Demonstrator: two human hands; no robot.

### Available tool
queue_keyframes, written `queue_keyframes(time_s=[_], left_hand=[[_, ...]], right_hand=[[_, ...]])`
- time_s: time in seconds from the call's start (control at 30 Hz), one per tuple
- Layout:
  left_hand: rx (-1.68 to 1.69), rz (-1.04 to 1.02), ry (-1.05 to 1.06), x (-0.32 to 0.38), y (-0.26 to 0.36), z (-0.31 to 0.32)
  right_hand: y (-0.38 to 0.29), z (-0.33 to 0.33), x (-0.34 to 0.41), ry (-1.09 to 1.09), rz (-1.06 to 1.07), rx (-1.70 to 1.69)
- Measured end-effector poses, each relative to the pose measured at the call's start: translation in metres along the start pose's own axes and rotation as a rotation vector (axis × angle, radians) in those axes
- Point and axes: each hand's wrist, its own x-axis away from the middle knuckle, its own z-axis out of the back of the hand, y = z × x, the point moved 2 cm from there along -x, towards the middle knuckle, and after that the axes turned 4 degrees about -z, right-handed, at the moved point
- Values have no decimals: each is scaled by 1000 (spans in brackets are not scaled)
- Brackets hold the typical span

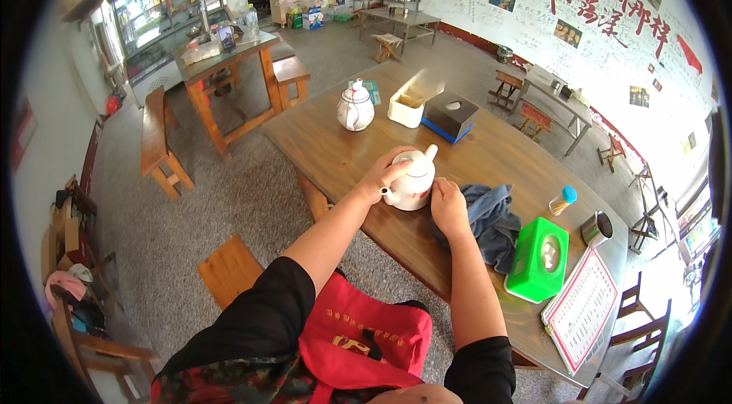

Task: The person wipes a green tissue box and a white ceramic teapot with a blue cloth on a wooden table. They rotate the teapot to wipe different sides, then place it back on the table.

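Observation:
A white ceramic teapot with red decoration is held between my two hands near the table's front edge. My left hand wraps around its left side and upper body, just above the short spout. Curled fingers of my right hand close at the pot's right side, opposite the spout; the handle is hidden there. The lid is on, its knob pointing up. A crumpled blue-grey towel lies right beside my right hand, partly behind the wrist.
On the wooden table stand another teapot, a cream box, a black tissue box, a toothpick jar, a green tissue box, a metal cup and a menu sheet. A wooden stool sits lower left.

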Motion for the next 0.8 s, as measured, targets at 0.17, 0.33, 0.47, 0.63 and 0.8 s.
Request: queue_keyframes(time_s=[0.17,0.33,0.47,0.63,0.8], left_hand=[[-4,-14,16,-2,-6,-2],[73,-75,42,-17,-69,39],[223,-39,-110,-16,-65,56],[87,-37,-251,-15,-17,17],[219,11,-207,-18,-38,28]], right_hand=[[-25,20,15,-48,-104,29],[-49,9,26,116,-94,-8],[-47,-7,24,263,234,-104],[-21,0,9,190,152,-475],[-33,5,17,315,216,-449]])
